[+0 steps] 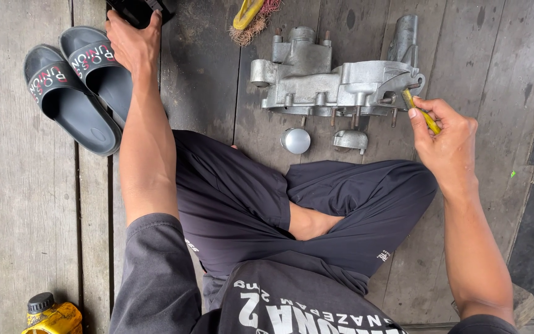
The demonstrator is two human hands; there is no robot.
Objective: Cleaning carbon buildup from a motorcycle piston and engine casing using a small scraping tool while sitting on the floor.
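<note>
Right hand (443,139) pinches a yellow-handled screwdriver (420,111), tip set against the right end of the grey cast engine casing (329,83) lying on the plank floor (217,74). Left hand (132,43) reaches far left, fingers closed on a black object (136,9) at frame top. 2 grey slides (72,83) beside the forearm. Round metal cap (296,140) and small bracket (350,140) just below the casing.

slides (72,93) | yellow oil bottle (50,315) | round metal cap (295,140) | wooden floor (20,198)
</note>
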